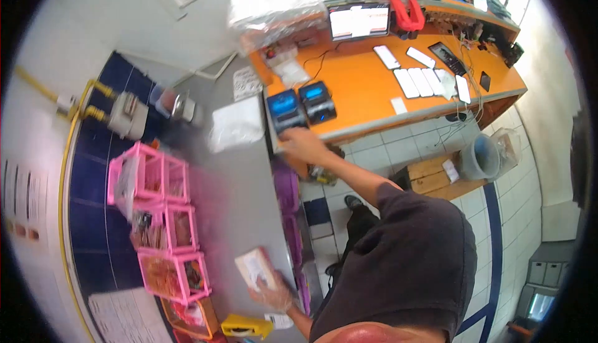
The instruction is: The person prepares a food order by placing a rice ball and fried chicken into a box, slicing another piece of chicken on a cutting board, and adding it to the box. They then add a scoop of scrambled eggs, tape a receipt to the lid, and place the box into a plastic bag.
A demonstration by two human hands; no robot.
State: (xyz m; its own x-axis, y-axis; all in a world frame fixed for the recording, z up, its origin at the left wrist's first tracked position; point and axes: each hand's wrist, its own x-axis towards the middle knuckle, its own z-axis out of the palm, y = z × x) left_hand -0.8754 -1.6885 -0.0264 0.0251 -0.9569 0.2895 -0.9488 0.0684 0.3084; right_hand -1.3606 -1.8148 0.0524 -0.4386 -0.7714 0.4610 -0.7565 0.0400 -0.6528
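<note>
At the bottom centre my left hand (pixel 274 294), in what looks like a clear glove, grips a white box (pixel 255 268) over the grey metal counter (pixel 233 200). My right hand (pixel 303 145) reaches to the counter's far corner, just below two small black devices with blue tops, the left one (pixel 285 109) and the right one (pixel 316 100). Its fingers are bent and partly blurred, so whether they hold anything is unclear. A white plastic-wrapped stack (pixel 238 122) lies left of the devices.
Pink stacked baskets (pixel 167 231) line the counter's left side, with a yellow object (pixel 246 327) below. An orange desk (pixel 361 75) holds a monitor (pixel 359 21), phones and cables. A grey bin (pixel 479 156) stands at the right. Purple drawers (pixel 288 187) are under the counter.
</note>
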